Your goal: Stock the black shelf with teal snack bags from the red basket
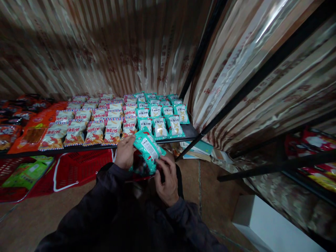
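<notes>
A teal snack bag (150,147) is held up in front of the shelf, its white printed label facing me. My left hand (125,153) grips its upper left edge between thumb and fingers. At its lower right edge, my right hand (166,180) has curled fingers and thumb on the bag. Whether a second bag lies under it, I cannot tell. Just beyond, similar teal snack bags (160,126) stand in rows at the right of the shelf. Left of them are rows of white snack bags (75,132) with striped edges.
The dark shelf (190,131) ends at a black post (202,49). Orange packs (35,131) lie at the left. Below is a red basket (76,168) with green packets (27,175). Black bars slant across the right, above a white box (275,224). Printed curtains (105,45) hang behind.
</notes>
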